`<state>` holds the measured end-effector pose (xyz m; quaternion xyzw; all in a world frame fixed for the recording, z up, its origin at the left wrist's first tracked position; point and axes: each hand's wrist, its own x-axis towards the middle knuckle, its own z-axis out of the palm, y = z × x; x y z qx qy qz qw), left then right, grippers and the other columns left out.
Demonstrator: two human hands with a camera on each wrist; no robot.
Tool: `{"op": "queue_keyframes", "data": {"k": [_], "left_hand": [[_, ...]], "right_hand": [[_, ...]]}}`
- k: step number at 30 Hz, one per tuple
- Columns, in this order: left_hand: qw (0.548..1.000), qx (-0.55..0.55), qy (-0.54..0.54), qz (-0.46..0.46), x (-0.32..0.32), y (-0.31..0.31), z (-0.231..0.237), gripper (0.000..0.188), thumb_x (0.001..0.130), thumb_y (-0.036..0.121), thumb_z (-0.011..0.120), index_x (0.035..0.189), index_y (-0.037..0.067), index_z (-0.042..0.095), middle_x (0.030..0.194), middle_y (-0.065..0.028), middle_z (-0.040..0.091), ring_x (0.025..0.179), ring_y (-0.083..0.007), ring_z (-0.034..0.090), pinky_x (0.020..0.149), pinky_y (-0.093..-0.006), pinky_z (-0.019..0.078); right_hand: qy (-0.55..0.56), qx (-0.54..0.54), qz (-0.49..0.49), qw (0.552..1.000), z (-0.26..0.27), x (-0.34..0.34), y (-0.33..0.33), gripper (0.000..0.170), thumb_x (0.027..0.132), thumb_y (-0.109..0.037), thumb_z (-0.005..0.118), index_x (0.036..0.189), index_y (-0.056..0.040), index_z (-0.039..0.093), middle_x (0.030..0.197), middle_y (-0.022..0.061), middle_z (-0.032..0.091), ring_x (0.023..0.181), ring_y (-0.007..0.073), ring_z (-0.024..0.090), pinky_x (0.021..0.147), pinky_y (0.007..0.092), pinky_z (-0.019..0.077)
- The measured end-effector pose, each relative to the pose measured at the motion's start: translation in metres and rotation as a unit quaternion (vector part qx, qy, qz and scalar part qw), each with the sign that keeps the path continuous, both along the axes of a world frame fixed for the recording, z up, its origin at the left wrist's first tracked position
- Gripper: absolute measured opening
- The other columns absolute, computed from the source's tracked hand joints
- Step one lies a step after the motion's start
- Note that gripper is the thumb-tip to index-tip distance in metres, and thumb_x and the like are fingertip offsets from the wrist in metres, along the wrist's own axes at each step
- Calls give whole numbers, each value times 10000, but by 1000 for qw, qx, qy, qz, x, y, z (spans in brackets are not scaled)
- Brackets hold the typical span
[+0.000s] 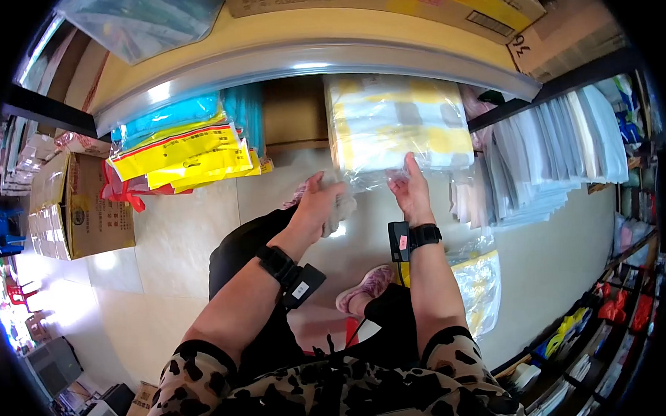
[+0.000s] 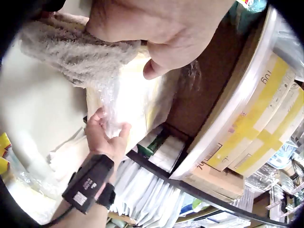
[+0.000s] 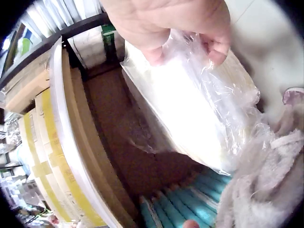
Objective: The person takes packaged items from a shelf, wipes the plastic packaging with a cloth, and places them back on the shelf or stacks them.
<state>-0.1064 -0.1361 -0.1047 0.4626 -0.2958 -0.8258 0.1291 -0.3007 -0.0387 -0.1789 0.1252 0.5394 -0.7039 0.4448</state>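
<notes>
A stack of folded white, yellow and grey cloth in clear plastic lies on the shelf below the metal edge. My right hand pinches the front of its plastic wrap, thumb on top, as the right wrist view shows at the bag under the hand. Beside the package's near left corner, my left hand grips a fluffy grey cloth; in the left wrist view this hand has its thumb pointing toward the package. The left fingertips are partly hidden by the cloth.
Yellow-labelled packets and blue ones sit left of the package. Stacked grey-white packs stand to the right. The shelf edge runs above the hands, with cartons on top. Another wrapped pack lies low at right.
</notes>
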Motion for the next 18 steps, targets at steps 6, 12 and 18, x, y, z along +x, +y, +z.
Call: {"op": "queue_keyframes", "data": {"k": [6,12,18], "left_hand": [[997,50,-8,-58,-8,4,-21,681,832,375,667,1312,75,290,940,-172,575,741,-237,632,528,-328,510],[983,127,96,-90,-38,-17,-62,636,822,456,652,1251,54,411,1013,-141,586,828,-283,630,588,-384,530],[981,143,129,-37,-56,-20,-67,546,877,406,595,1230,20,440,1116,-145,572,932,-275,607,743,-394,540]], "right_hand": [[-38,-59,8,998,6,3,15,338,854,-332,650,1098,-122,547,945,49,569,859,191,575,717,335,506],[-71,-110,-28,991,9,7,20,252,849,-247,645,1033,-93,572,907,24,600,819,163,584,713,330,510],[-57,-119,3,991,5,11,23,276,834,-225,664,1053,-94,560,1009,23,582,921,163,558,825,375,485]]}}
